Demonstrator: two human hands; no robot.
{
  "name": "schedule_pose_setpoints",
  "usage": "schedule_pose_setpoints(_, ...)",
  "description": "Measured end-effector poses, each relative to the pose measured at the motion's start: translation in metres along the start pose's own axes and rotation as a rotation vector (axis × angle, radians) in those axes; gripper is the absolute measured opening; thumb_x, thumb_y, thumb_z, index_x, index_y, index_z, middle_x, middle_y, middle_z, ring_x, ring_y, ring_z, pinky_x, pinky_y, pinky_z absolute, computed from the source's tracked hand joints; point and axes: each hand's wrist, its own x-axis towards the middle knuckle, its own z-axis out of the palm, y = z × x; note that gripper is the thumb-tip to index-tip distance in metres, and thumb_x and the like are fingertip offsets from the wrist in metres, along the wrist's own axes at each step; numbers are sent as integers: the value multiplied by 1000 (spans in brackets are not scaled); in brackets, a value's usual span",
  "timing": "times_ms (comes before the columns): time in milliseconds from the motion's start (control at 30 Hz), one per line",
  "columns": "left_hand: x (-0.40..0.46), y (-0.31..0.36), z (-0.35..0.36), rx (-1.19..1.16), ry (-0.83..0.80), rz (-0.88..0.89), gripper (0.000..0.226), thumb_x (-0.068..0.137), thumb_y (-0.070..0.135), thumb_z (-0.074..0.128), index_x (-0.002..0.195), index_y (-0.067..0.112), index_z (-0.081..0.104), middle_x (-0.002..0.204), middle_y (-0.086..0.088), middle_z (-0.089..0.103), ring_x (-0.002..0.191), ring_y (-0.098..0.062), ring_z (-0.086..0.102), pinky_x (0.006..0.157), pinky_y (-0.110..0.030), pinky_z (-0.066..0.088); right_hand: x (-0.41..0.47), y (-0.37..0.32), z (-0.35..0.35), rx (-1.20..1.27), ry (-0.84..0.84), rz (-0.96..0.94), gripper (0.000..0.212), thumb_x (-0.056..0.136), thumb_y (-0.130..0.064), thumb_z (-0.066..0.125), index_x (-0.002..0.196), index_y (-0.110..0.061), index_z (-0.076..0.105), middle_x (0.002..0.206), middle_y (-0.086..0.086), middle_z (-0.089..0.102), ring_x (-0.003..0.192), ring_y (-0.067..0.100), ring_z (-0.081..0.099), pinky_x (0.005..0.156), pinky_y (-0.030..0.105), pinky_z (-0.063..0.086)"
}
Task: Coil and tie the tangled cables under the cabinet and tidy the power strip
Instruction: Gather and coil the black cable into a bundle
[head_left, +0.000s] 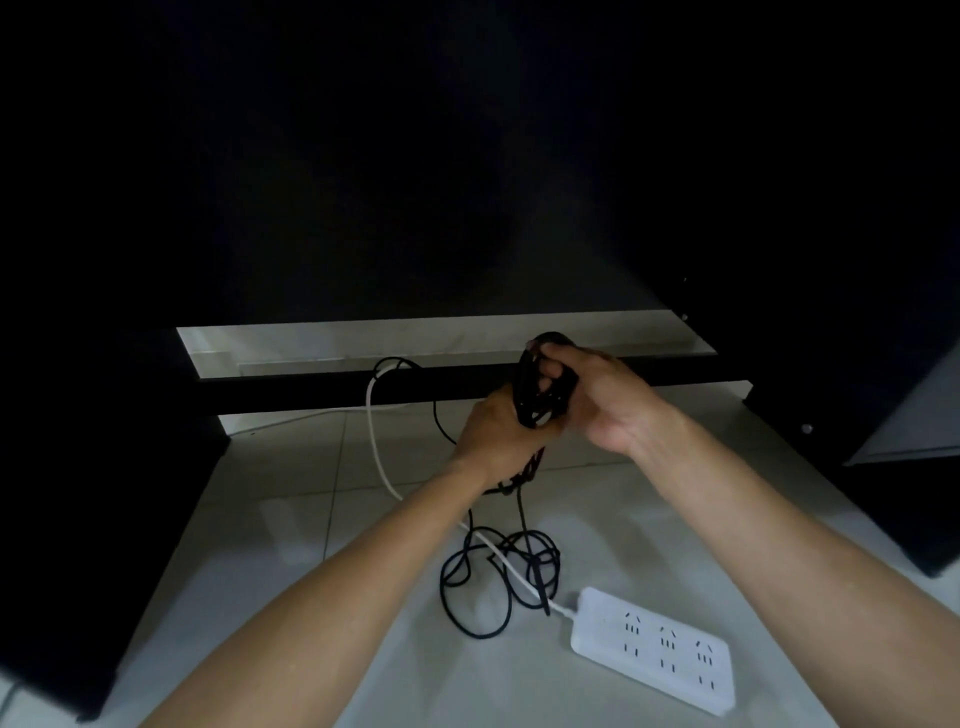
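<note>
Black cable coil clasped by both hands; floor open.

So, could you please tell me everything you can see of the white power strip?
The white power strip is a flat, rounded, plastic-looking bar lying face up on the pale tiled floor, angled toward the lower right. Three groups of sockets show, all empty. Its white cord leaves the upper-left end and runs under loose black cable loops toward the cabinet. Neither hand touches it.

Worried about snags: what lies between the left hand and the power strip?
In the head view, loose black cable loops and the white cord.
</note>
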Motion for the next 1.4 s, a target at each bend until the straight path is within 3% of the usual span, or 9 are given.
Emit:
schedule_pose_setpoints(67,2,-5,0,-4,19,-30,31,84,30,69,113,26,59,103,5,70,97,-12,66,81,-28,54,1,0,0,-43,-40,0,25,98,-13,56,118,-1,65,79,5,61,78,15,58,88,31,48)
schedule_pose_setpoints(300,4,-16,-1,-44,18,-42,32,78,27,63,110,28,58,91,0,74,77,-18,71,78,-46,59,7,-3,-3,-481,11,-123,17,99,-17,57,106,-8,69,80,6,70,80,17,67,85,38,57)
schedule_pose_setpoints(633,6,-17,1,-10,-194,-9,76,73,47,75,140,35,40,135,14,55,123,-4,50,101,-24,40,8,-3,-18,-617,23,-131,18,98,-15,61,110,-4,69,92,10,75,89,20,72,85,35,59)
schedule_pose_setpoints(767,5,-14,-5,58,-162,-25,44,91,32,63,132,25,47,106,2,71,95,-9,67,83,-24,51,7,-11,-18,-756,-14,-82,17,98,-16,59,104,-4,70,95,11,75,95,23,72,87,34,59)
schedule_pose_setpoints(900,9,-23,-20,-15,-222,-14,9,91,21,65,98,15,66,76,-4,73,70,-16,70,81,-41,58,-3,-16,-16,-533,-150,42,16,94,-14,53,93,-8,67,87,6,72,89,19,66,88,36,49)
schedule_pose_setpoints(1033,11,-27,-26,34,-173,45,11,90,25,66,92,15,67,71,-3,68,66,-15,65,76,-43,56,-9,-11,-9,-225,-224,46,21,93,-23,45,74,-16,51,65,0,55,76,20,58,91,42,43)
schedule_pose_setpoints(1167,8,-13,-21,25,-99,139,12,90,29,66,95,18,66,70,-5,69,63,-18,65,68,-38,55,-4,-13,3,-78,-68,3,30,101,-31,52,72,-21,51,53,-3,44,63,18,51,78,34,46)
schedule_pose_setpoints(1233,6,-9,-15,35,-84,164,15,90,31,65,97,18,64,70,-5,69,62,-17,65,64,-32,54,-2,-11,8,-193,87,-71,28,102,-36,51,79,-19,55,57,-2,49,62,16,50,72,30,48)
schedule_pose_setpoints(1400,-3,-7,-4,50,-168,121,25,93,37,58,82,16,64,70,-1,70,60,-10,63,61,-25,51,7,3,7,-463,323,-174,42,100,-54,42,90,-17,59,77,0,58,78,18,58,87,35,53)
